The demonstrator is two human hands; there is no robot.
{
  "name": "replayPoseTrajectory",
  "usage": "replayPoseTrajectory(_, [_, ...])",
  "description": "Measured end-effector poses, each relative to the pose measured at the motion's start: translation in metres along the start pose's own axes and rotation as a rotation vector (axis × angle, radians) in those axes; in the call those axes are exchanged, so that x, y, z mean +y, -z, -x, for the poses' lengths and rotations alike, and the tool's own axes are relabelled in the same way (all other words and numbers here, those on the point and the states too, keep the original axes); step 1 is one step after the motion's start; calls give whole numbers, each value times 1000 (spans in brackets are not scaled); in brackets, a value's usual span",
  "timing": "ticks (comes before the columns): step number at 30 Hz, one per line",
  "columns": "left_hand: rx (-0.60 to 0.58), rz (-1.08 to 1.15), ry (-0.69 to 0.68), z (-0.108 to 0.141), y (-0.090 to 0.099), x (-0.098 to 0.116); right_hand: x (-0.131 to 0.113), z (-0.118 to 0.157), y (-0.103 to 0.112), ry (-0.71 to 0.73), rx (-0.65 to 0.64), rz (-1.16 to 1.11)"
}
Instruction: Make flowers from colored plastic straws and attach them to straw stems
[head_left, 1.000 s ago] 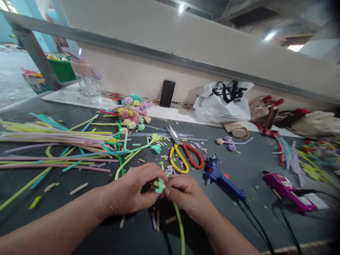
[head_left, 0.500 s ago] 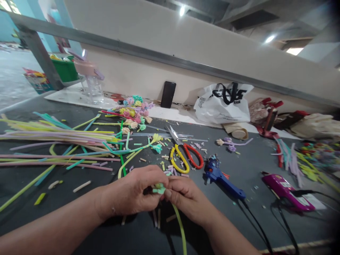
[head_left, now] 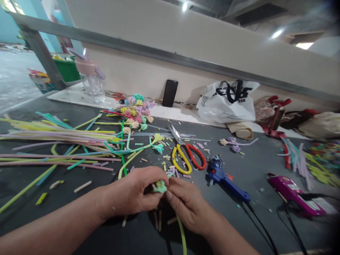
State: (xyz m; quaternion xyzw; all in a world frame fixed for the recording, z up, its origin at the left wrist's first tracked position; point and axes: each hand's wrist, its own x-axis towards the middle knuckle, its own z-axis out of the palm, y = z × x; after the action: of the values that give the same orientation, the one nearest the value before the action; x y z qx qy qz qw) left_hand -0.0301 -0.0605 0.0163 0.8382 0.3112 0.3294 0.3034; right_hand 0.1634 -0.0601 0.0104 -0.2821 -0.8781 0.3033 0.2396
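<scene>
My left hand (head_left: 135, 191) curls closed around a small mint-green and yellow pipe-cleaner flower (head_left: 160, 186). Against it, my right hand (head_left: 186, 202) pinches at the base of the flower, thumb and fingers pressed together. A yellow-green pipe-cleaner stem (head_left: 182, 233) hangs down below my right hand; its upper end is hidden by the fingers. Just beyond my hands lie scissors (head_left: 181, 150) with one yellow and one red handle, blades apart. Small cut pipe-cleaner pieces (head_left: 174, 173) are scattered around them.
Long pipe cleaners (head_left: 58, 136) spread over the left side. Finished flowers (head_left: 135, 109) are heaped at the back. A blue glue gun (head_left: 228, 182) and a purple corded device (head_left: 296, 194) lie right. Behind stand a phone (head_left: 170, 93), a white bag (head_left: 228, 106) and a clear bottle (head_left: 92, 85).
The view has shifted slightly, so the table things sit a little further right. Both hands remain together at the flower, with only slight finger movement.
</scene>
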Motion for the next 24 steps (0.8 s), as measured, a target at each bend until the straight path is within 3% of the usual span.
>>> replayPoseTrajectory(8, [-5, -5, 14, -1, 0, 0, 0, 0, 1, -31, -2, -48])
replayPoseTrajectory(16, [1, 124, 106, 0, -2, -1, -4, -9, -1, -125, 153, -227])
replayPoseTrajectory(18, [61, 226, 129, 2, -5, -3, 1, -9, -2, -251, 212, -413])
replayPoseTrajectory(21, [162, 326, 119, 2, -9, -6, 10, -8, -2, -461, 317, -894])
replayPoseTrajectory(24, [205, 336, 145, 0, -13, -7, 13, -13, 3, -454, 388, -1231])
